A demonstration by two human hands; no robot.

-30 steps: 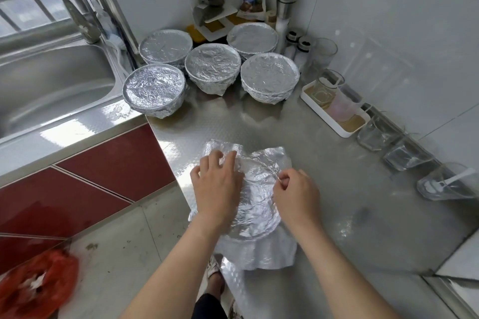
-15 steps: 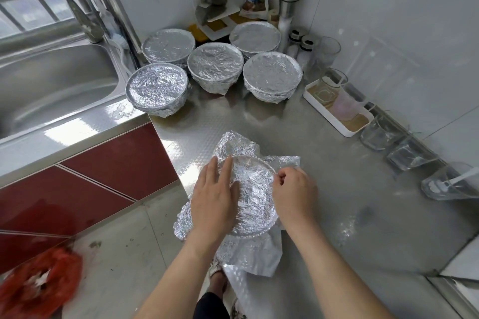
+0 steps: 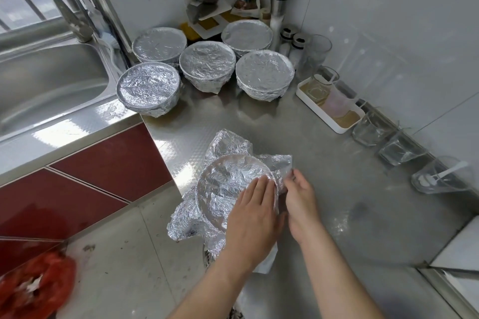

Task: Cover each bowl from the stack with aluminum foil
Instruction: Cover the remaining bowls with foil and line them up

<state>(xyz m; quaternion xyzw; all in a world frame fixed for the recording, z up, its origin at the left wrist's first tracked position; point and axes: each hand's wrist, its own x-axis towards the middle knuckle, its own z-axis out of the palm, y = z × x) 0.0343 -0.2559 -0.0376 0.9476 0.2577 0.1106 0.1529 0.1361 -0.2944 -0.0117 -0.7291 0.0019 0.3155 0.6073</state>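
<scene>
bowl (image 3: pixel 228 189) under foil (image 3: pixel 233 147) at surface (image 3: pixel 337 189) front edge | left hand (image 3: pixel 252 217) flat on top, 5 o'clock | right hand (image 3: pixel 300 197) pinching loose flap at 3 o'clock rim | next: tuck flap down, right nearer

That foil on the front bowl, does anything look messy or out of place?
Yes. The foil on the front bowl flares out in loose, crumpled flaps, overhanging the counter edge, unlike the five covered bowls behind, whose foil hugs the sides.
</scene>
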